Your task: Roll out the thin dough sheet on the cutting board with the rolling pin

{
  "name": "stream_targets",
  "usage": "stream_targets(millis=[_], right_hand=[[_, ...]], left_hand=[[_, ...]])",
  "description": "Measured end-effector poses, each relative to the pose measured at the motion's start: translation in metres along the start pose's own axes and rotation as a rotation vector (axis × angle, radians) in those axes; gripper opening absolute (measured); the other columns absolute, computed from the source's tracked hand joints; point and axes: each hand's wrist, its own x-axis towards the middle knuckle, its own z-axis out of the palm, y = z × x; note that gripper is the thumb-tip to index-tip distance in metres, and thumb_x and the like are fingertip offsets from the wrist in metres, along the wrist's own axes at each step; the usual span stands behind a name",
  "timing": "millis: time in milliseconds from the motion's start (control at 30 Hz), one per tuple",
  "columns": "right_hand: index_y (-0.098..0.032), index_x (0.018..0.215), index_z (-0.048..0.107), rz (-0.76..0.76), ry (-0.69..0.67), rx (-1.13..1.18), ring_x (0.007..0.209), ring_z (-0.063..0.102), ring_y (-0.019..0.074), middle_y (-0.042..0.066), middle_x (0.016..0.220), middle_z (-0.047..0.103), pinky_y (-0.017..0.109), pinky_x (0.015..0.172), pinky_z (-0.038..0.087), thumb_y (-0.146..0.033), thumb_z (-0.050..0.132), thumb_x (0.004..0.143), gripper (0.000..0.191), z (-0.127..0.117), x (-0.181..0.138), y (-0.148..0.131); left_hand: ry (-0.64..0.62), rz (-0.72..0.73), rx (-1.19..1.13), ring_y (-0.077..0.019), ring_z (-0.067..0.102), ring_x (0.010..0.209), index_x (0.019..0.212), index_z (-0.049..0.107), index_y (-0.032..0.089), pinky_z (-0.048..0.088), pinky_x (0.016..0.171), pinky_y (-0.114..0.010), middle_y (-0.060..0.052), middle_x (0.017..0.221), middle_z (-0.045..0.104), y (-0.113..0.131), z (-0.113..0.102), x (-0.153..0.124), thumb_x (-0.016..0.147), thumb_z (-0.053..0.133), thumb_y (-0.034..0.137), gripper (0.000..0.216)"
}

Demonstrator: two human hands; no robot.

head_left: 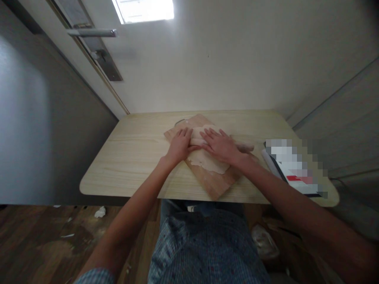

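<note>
A pale sheet of dough (pixel 207 162) lies on a wooden board (pixel 217 183) set at an angle on a light wooden table (pixel 133 157). A wooden rolling pin (pixel 245 147) lies across the dough. My left hand (pixel 179 145) rests flat on the pin's left part, fingers stretched out. My right hand (pixel 220 145) lies flat on the pin just right of it, fingers spread. The pin's right end sticks out past my right hand. Both palms press down from above; neither hand grips anything.
A dark-edged flat item with white and red print (pixel 296 173) lies at the table's right end. A door with a metal handle (pixel 91 33) stands at the back left. The wall runs behind the table. Scraps litter the wooden floor (pixel 59 236).
</note>
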Motion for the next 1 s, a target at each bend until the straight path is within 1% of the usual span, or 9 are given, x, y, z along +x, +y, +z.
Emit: stream_targets(millis=[133, 267, 367, 433, 500, 600, 700, 867, 1000], right_hand=[[-0.014, 0.136, 0.034, 0.124, 0.02, 0.035, 0.131, 0.028, 0.0232, 0.014, 0.141, 0.035, 0.047, 0.106, 0.019, -0.042, 0.019, 0.092, 0.054, 0.005, 0.025, -0.006], [-0.016, 0.138, 0.03, 0.261, -0.003, 0.103, 0.133, 0.022, 0.0251, 0.013, 0.145, 0.028, 0.054, 0.105, 0.014, -0.039, 0.015, 0.093, 0.053, 0.005, 0.06, 0.018], [-0.014, 0.138, 0.03, 0.376, -0.046, 0.165, 0.134, 0.021, 0.027, 0.015, 0.145, 0.026, 0.055, 0.104, 0.016, -0.037, 0.014, 0.093, 0.053, 0.002, 0.08, 0.037], [-0.011, 0.136, 0.032, 0.412, -0.05, 0.182, 0.133, 0.023, 0.0286, 0.017, 0.144, 0.028, 0.053, 0.103, 0.021, -0.039, 0.013, 0.093, 0.055, 0.001, 0.081, 0.039], [-0.01, 0.135, 0.035, 0.367, -0.013, 0.152, 0.132, 0.025, 0.0289, 0.018, 0.143, 0.03, 0.051, 0.102, 0.024, -0.041, 0.014, 0.092, 0.057, 0.003, 0.071, 0.029], [-0.012, 0.133, 0.038, 0.257, 0.054, 0.08, 0.131, 0.028, 0.027, 0.016, 0.141, 0.035, 0.048, 0.103, 0.022, -0.044, 0.016, 0.092, 0.057, 0.008, 0.047, 0.003], [-0.013, 0.133, 0.039, 0.239, 0.079, 0.061, 0.129, 0.032, 0.0254, 0.015, 0.139, 0.038, 0.048, 0.104, 0.02, -0.042, 0.017, 0.092, 0.054, 0.01, 0.039, -0.011], [-0.012, 0.129, 0.042, 0.365, 0.006, 0.129, 0.131, 0.026, 0.0261, 0.014, 0.141, 0.036, 0.054, 0.104, 0.013, -0.034, 0.014, 0.093, 0.05, 0.004, 0.066, 0.012], [-0.011, 0.117, 0.052, 0.428, -0.049, 0.169, 0.117, 0.045, 0.0274, 0.017, 0.124, 0.053, 0.049, 0.094, 0.032, -0.035, 0.01, 0.092, 0.054, -0.001, 0.077, 0.027]], left_hand=[[0.196, -0.131, -0.187, -0.0256, 0.035, 0.127, 0.132, 0.025, 0.013, 0.032, 0.101, -0.041, -0.02, 0.134, 0.038, -0.005, 0.019, -0.004, 0.079, 0.059, 0.04, 0.068], [0.214, -0.157, -0.258, -0.0261, 0.042, 0.121, 0.132, 0.023, 0.014, 0.035, 0.099, -0.041, -0.018, 0.129, 0.044, -0.004, 0.028, -0.007, 0.08, 0.058, 0.036, 0.066], [0.268, -0.137, -0.324, -0.0283, 0.042, 0.121, 0.135, 0.017, 0.013, 0.035, 0.1, -0.045, -0.02, 0.129, 0.043, -0.008, 0.033, -0.008, 0.08, 0.058, 0.035, 0.073], [0.315, -0.103, -0.383, -0.0304, 0.039, 0.123, 0.136, 0.012, 0.013, 0.033, 0.1, -0.048, -0.022, 0.133, 0.038, -0.012, 0.038, -0.008, 0.079, 0.059, 0.035, 0.077], [0.352, -0.067, -0.429, -0.0313, 0.037, 0.125, 0.137, 0.01, 0.015, 0.032, 0.101, -0.049, -0.021, 0.135, 0.035, -0.014, 0.043, -0.009, 0.078, 0.06, 0.037, 0.08], [0.413, -0.046, -0.466, -0.0311, 0.035, 0.126, 0.137, 0.007, 0.019, 0.031, 0.103, -0.048, -0.02, 0.137, 0.031, -0.015, 0.047, -0.011, 0.073, 0.065, 0.043, 0.09], [0.454, -0.043, -0.468, -0.0309, 0.032, 0.128, 0.137, 0.005, 0.02, 0.031, 0.103, -0.047, -0.019, 0.138, 0.027, -0.014, 0.047, -0.011, 0.069, 0.067, 0.048, 0.096], [0.426, -0.02, -0.38, -0.0321, 0.028, 0.13, 0.136, 0.007, 0.018, 0.029, 0.104, -0.048, -0.021, 0.138, 0.029, -0.013, 0.045, -0.011, 0.071, 0.065, 0.048, 0.092], [0.38, -0.037, -0.308, -0.0318, 0.025, 0.132, 0.135, 0.011, 0.014, 0.026, 0.105, -0.05, -0.024, 0.139, 0.028, -0.013, 0.042, -0.011, 0.075, 0.061, 0.043, 0.083]])
